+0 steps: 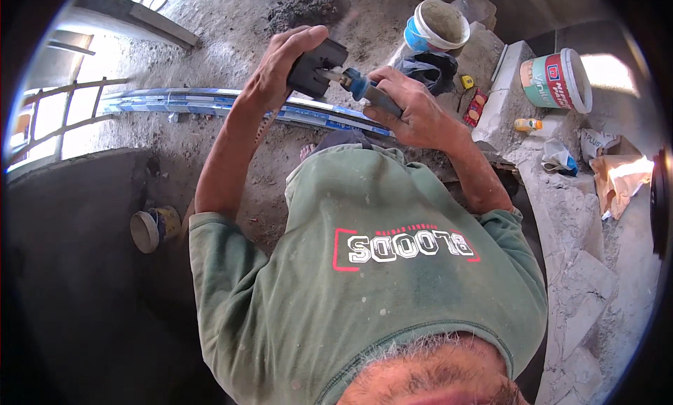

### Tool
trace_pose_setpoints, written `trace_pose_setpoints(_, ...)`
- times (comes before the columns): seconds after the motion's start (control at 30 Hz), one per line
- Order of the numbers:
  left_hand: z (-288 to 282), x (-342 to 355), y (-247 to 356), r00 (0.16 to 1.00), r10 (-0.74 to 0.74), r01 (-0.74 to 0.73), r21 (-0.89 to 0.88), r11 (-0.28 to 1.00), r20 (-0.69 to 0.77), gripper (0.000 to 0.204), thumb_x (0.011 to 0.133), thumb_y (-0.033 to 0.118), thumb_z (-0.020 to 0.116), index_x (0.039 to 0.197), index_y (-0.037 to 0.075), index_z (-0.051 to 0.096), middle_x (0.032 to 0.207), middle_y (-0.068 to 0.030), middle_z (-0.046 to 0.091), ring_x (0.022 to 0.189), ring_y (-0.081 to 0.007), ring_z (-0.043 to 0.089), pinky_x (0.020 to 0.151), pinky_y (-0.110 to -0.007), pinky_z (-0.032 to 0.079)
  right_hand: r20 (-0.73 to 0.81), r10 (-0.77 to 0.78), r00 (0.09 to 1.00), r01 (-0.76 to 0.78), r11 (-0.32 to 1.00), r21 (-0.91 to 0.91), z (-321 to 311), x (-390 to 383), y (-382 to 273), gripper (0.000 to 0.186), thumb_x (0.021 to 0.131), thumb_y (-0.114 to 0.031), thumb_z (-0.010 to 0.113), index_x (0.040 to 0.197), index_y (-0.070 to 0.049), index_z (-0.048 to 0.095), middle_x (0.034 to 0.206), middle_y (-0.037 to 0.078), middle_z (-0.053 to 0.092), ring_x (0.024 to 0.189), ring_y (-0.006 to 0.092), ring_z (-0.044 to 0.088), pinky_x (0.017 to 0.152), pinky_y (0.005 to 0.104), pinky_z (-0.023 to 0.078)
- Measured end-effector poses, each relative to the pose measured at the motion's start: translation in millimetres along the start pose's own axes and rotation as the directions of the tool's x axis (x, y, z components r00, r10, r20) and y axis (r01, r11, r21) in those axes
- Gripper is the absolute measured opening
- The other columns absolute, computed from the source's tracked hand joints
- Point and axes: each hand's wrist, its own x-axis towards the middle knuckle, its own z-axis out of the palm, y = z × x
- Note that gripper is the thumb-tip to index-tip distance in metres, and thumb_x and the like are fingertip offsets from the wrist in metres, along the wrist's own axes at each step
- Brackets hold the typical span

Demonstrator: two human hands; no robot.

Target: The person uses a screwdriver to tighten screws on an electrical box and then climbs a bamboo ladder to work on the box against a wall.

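My left hand [275, 67] is closed around a black box-shaped piece [319, 68], held up in front of my chest. In my right hand [417, 110] is a hand tool with a blue and grey handle [359, 86]. Its metal end meets the open side of the black piece. The exact kind of tool cannot be made out. My fingers wrap the rear of its handle.
Long blue-and-white wrapped strips [203, 102] lie across the rough floor. A bucket [442, 25], a black bag [429, 72], a yellow tape measure [467, 82] and a paint bucket [557, 81] stand or lie at right. Dark mortar [301, 9] is heaped beyond my hands.
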Motion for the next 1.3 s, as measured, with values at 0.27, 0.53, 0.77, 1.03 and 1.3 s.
trace_pose_setpoints(0.27,0.4,3.3,-16.6,0.909,-0.323,0.412,-0.452,0.791,0.263,0.055,0.087,0.051,0.057,0.110,0.002,0.065,0.094,-0.0122,0.067,0.083,-0.0182,0.067,0.072,-0.029,0.055,-0.045,-0.090,0.995,0.087,0.995,-0.057,7.9,-6.1,2.9,0.024,0.085,-0.011,0.073,0.099,0.002,0.059,0.115,0.022,0.059,0.100,0.0392,0.061,0.086,0.0434,0.050)
trace_pose_setpoints(0.53,-2.5,15.4,-1.6,0.977,-0.210,0.209,0.247,0.946,-0.019,0.064,0.080,0.063,0.058,0.098,0.001,0.068,0.086,-0.0104,0.064,0.079,-0.0205,0.058,0.075,-0.036,0.045,-0.074,0.102,0.992,-0.102,0.995,0.012,18.9,-9.5,5.9,0.025,0.085,-0.010,0.070,0.103,0.005,0.060,0.097,0.024,0.059,0.094,0.0408,0.058,0.082,0.0466,0.047)
trace_pose_setpoints(0.77,-0.9,14.2,-2.0,0.982,-0.154,0.181,0.334,0.925,-0.106,0.074,0.072,0.072,0.059,0.092,0.001,0.067,0.078,-0.0147,0.065,0.069,-0.0232,0.062,0.064,-0.037,0.048,0.000,0.149,0.989,-0.148,0.986,-0.073,7.6,-9.5,-2.6,0.026,0.086,-0.012,0.069,0.102,0.006,0.059,0.094,0.024,0.058,0.092,0.0425,0.058,0.082,0.0480,0.046)
trace_pose_setpoints(1.03,6.3,7.5,2.8,0.983,-0.098,0.158,0.448,0.880,-0.155,0.071,0.073,0.070,0.062,0.093,0.002,0.067,0.080,-0.0165,0.068,0.071,-0.0218,0.065,0.065,-0.036,0.051,0.045,0.244,0.969,-0.233,0.958,-0.164,-1.0,-13.9,-17.6,0.029,0.088,-0.019,0.069,0.100,0.005,0.059,0.092,0.024,0.059,0.091,0.0414,0.059,0.081,0.0490,0.046)
trace_pose_setpoints(1.3,-7.3,7.4,-9.9,0.983,-0.184,0.181,-0.122,0.976,-0.013,0.051,0.087,0.052,0.063,0.105,0.004,0.065,0.093,-0.0127,0.069,0.080,-0.0176,0.068,0.065,-0.029,0.053,-0.053,0.146,0.988,-0.147,0.989,-0.012,-3.1,-19.6,-11.3,0.026,0.087,-0.018,0.071,0.101,0.002,0.062,0.094,0.020,0.061,0.087,0.0372,0.061,0.076,0.0444,0.047)
